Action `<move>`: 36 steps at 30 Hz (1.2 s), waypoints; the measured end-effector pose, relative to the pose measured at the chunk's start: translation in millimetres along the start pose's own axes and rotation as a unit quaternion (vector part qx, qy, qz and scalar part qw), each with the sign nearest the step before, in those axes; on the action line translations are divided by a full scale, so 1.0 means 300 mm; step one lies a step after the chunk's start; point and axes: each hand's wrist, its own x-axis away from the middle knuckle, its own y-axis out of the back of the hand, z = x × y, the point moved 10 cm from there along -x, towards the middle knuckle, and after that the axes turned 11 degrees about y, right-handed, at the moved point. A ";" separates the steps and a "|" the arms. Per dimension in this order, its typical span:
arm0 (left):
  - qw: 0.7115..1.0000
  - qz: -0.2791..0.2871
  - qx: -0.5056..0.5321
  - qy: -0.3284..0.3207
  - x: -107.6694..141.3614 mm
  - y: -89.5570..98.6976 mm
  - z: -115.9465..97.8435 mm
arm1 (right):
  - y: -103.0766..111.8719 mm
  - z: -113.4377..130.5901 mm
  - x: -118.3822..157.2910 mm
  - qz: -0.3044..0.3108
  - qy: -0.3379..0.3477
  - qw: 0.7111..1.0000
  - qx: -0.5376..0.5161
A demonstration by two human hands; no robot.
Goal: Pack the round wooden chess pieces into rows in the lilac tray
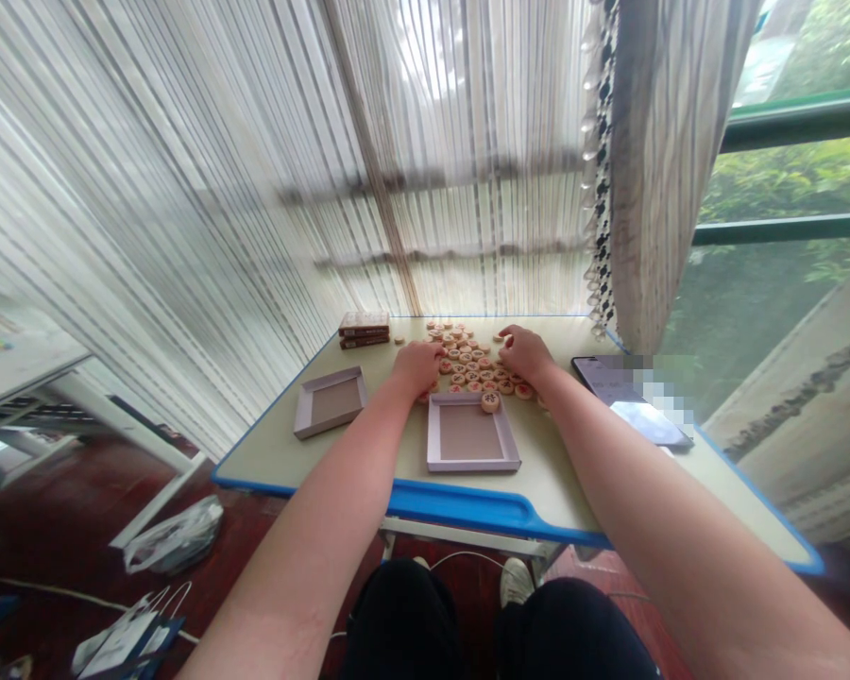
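Observation:
Round wooden Chinese chess pieces point(469, 370) with red and dark characters lie in a loose heap mid-table. My left hand point(416, 366) rests at the heap's left side, its bent fingertips touching or very near the pieces; part of the fingers is hidden. On the right side is my right hand point(525, 352), with fingers and thumb apart and curved beside a single piece point(498, 337). Closer to me stands a shallow open box point(433, 444), with one chess piece point(490, 403) at its far right corner. Neither hand visibly lifts a piece.
Another shallow box tray point(360, 387) lies at the left. Behind it are stacked small brown boxes point(365, 328) and a stray piece point(399, 339). A phone point(599, 378) lies at the right. The table has a blue rim point(460, 505); a curtain point(482, 217) hangs behind.

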 end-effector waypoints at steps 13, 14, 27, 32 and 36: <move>0.998 0.024 0.018 -0.047 0.000 -0.026 -0.033 | -0.070 0.178 0.021 0.097 0.165 0.976 0.107; 0.998 0.012 0.022 -0.050 0.002 -0.016 -0.036 | -0.058 0.174 0.023 0.096 0.154 0.976 0.119; 0.989 0.024 0.122 -0.074 0.046 0.055 -0.079 | -0.011 0.013 0.022 0.029 -0.022 0.999 0.015; 0.972 0.102 0.167 -0.129 0.099 0.047 -0.112 | 0.004 -0.034 0.033 0.039 -0.053 0.998 0.025; 0.963 0.140 0.157 -0.168 0.138 0.019 -0.138 | -0.009 -0.036 0.033 0.062 -0.034 0.997 0.027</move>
